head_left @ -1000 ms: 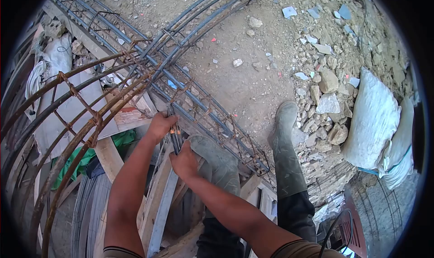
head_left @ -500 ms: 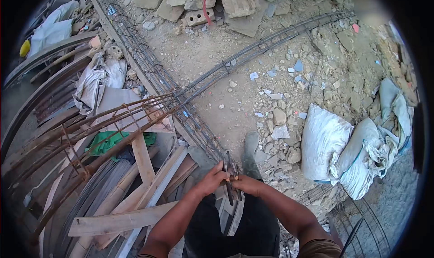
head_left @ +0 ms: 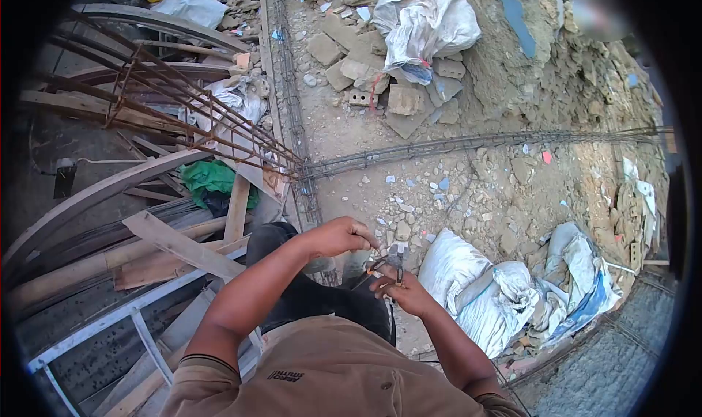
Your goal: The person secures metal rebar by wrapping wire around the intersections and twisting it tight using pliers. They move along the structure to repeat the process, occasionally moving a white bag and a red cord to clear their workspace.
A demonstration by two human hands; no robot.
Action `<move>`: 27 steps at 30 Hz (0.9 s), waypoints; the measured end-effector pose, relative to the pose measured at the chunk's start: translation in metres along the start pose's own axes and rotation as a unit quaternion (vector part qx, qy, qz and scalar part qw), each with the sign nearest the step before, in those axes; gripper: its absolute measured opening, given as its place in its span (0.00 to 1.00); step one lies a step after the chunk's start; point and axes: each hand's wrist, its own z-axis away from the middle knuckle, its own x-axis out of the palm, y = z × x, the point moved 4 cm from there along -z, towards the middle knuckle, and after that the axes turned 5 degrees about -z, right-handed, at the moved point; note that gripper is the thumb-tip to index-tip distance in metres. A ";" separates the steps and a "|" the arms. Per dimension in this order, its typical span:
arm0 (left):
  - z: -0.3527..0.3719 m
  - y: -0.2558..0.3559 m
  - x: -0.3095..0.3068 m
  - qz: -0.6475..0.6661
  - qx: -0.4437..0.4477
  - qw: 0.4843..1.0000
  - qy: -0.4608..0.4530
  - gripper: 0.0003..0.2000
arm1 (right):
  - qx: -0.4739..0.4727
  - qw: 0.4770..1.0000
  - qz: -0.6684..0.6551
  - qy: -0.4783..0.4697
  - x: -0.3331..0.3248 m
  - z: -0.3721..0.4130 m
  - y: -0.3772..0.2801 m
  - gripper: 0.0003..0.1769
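Since half a second before, the rusty rebar cage [head_left: 183,103] had swung to the far left. My left hand [head_left: 340,236] had come off the dark steel pliers [head_left: 391,260] and curled almost to a fist; I couldn't tell whether it held anything. Just right of it, my right hand [head_left: 408,291] gripped them, near lumpy white sacks [head_left: 475,289].
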 end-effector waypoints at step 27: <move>0.167 -0.269 -0.147 0.411 -0.327 0.622 0.581 0.08 | -0.004 0.832 0.505 0.229 -0.217 -0.179 -0.297 0.29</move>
